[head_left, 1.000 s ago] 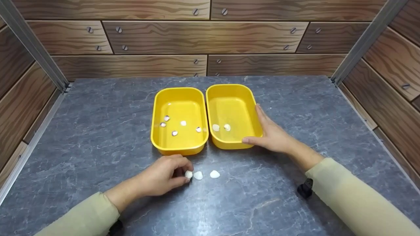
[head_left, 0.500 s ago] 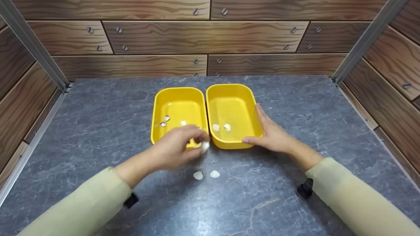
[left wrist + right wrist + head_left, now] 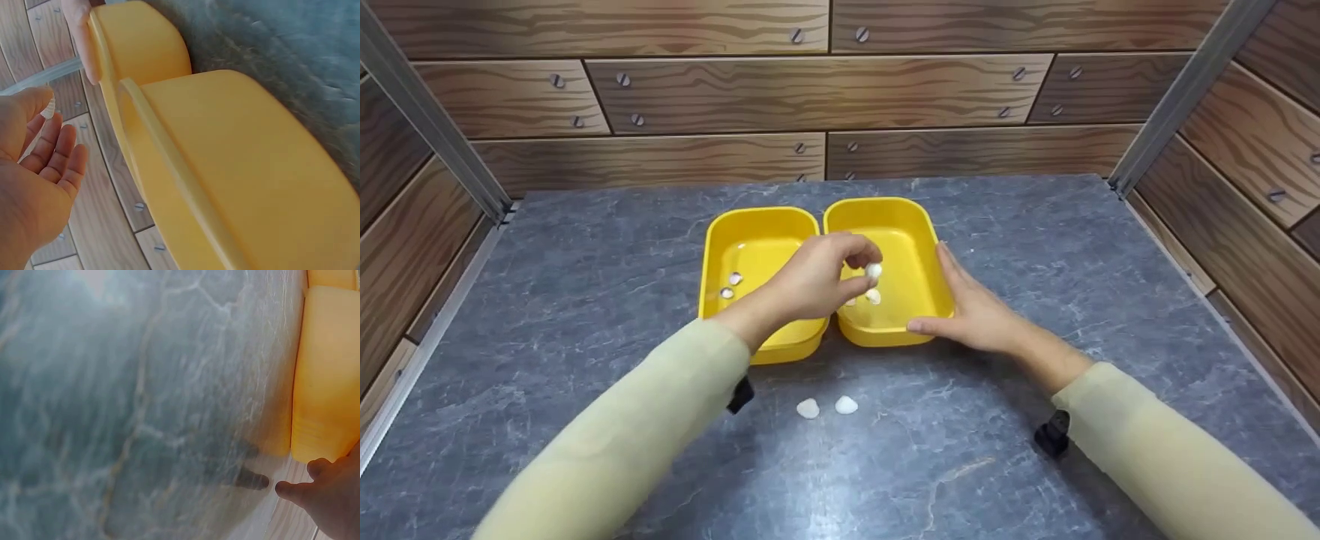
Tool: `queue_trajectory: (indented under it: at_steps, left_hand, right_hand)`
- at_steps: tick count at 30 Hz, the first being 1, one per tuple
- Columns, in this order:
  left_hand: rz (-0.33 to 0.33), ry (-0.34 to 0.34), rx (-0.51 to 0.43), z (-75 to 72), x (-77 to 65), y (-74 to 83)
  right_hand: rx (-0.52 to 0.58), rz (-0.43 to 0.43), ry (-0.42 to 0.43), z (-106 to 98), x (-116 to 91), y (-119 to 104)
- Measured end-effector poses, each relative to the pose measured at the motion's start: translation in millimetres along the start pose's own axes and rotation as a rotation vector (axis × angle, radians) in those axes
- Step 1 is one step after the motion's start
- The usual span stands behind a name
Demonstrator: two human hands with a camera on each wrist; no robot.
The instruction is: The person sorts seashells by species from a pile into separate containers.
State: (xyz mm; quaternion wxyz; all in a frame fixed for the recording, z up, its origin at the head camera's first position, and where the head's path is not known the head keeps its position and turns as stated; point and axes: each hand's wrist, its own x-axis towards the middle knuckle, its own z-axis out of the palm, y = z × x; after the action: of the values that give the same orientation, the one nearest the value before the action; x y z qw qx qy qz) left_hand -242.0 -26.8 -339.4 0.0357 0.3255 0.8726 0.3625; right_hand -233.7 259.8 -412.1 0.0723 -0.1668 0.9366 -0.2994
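My left hand [image 3: 817, 277] pinches a small white seashell [image 3: 874, 270] between thumb and fingertips, over the right yellow bin [image 3: 887, 337]. The left wrist view shows the ribbed shell [image 3: 49, 107] at the thumb tip, its other fingers loosely bent. Below it in that bin lies a pale shell [image 3: 873, 297]; another is mostly hidden by the hand. My right hand [image 3: 979, 315] rests along the bin's right side with straight fingers, its thumb at the front rim. Purple-and-white shells [image 3: 735, 278] lie in the left yellow bin [image 3: 784, 354], partly covered by my left forearm.
Two white shells, one left [image 3: 808, 409] and one right [image 3: 847, 405], lie on the dark marbled tabletop [image 3: 930, 465] in front of the bins. Wood-patterned panels [image 3: 817, 94] and metal posts [image 3: 1174, 105] enclose the table.
My left hand has lifted the leftmost white shell off the tabletop and carried it up and right, across the left bin to above the right one. The right hand stays at its bin.
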Motion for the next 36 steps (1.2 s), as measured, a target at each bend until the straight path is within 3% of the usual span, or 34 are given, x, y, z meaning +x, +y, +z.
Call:
queue_trajectory:
  at_steps: [8,14,20,25,36]
  left_hand:
    - [-0.162,0.016,0.018,3.6,24.9,-12.8]
    - [-0.222,0.036,0.122,2.0,25.4,-18.1]
    - [-0.173,0.078,0.113,-2.8,10.9,-15.3]
    - [-0.136,0.098,0.079,-7.2,-12.2,-5.5]
    - [0.09,0.087,0.029,-1.9,-68.1,8.4]
  right_hand:
    - [0.004,-0.009,-0.012,3.7,2.8,-4.5]
    - [0.009,-0.006,-0.014,3.8,3.6,-4.8]
    - [0.012,0.001,-0.008,2.8,3.1,-2.9]
    - [0.013,-0.001,-0.009,1.4,2.3,-1.3]
    - [0.008,-0.006,-0.002,0.3,0.4,1.5]
